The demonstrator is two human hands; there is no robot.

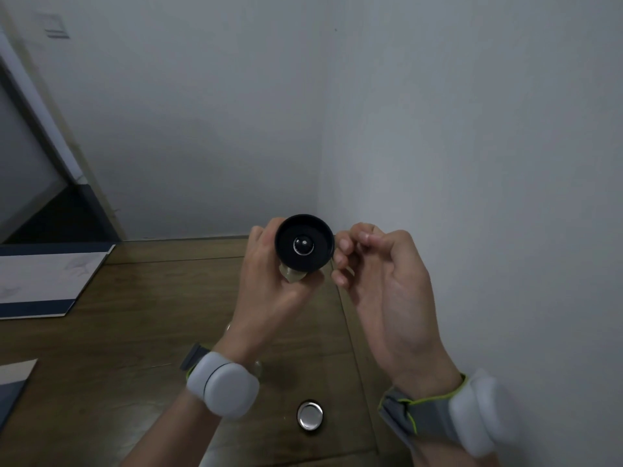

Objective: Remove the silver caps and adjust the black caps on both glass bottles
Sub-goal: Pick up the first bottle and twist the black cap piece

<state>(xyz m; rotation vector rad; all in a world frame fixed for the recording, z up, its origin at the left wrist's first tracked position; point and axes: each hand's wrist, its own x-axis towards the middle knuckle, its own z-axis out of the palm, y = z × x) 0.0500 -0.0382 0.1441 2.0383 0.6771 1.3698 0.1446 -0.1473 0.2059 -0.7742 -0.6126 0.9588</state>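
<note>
My left hand (269, 284) is shut on a glass bottle (292, 274), held up with its top facing me. The round black cap (286, 230) on the bottle fills most of what I see of it, with a small shiny silver dome (303, 246) at its centre. My right hand (381, 284) is just right of the cap, fingers curled and thumb against the index finger. Its fingertips are at the cap's right rim, and I see nothing in them. A loose silver cap (310, 414) lies on the wooden table (135, 348) below my wrists. A bit of clear glass (258, 367) shows behind my left wrist.
The table sits in a corner, with grey walls behind it and along its right edge. A white and blue flat folder (43, 281) lies at the table's left. Another sheet (13, 382) is at the near left edge. Both wrists wear grey bands.
</note>
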